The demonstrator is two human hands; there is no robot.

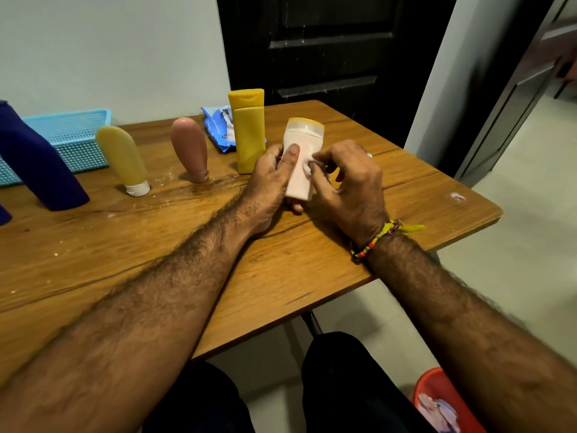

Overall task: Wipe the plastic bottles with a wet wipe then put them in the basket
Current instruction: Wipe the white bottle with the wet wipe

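My left hand (268,179) grips a pale pink bottle (301,142) with a yellow cap, held upright just above the wooden table (312,270). My right hand (349,185) presses a white wet wipe (307,162) against the bottle's side. A blue mesh basket (75,132) sits at the back left. Standing on the table are a tall yellow bottle (249,129), a brownish-pink tube (190,148), a pale yellow tube (123,157) and a dark blue bottle (34,164).
A blue wet wipe pack (218,126) lies behind the yellow bottle. Another dark blue object (3,214) shows at the left edge. A red bin (443,401) with used wipes stands on the floor at the lower right. A dark door is behind the table.
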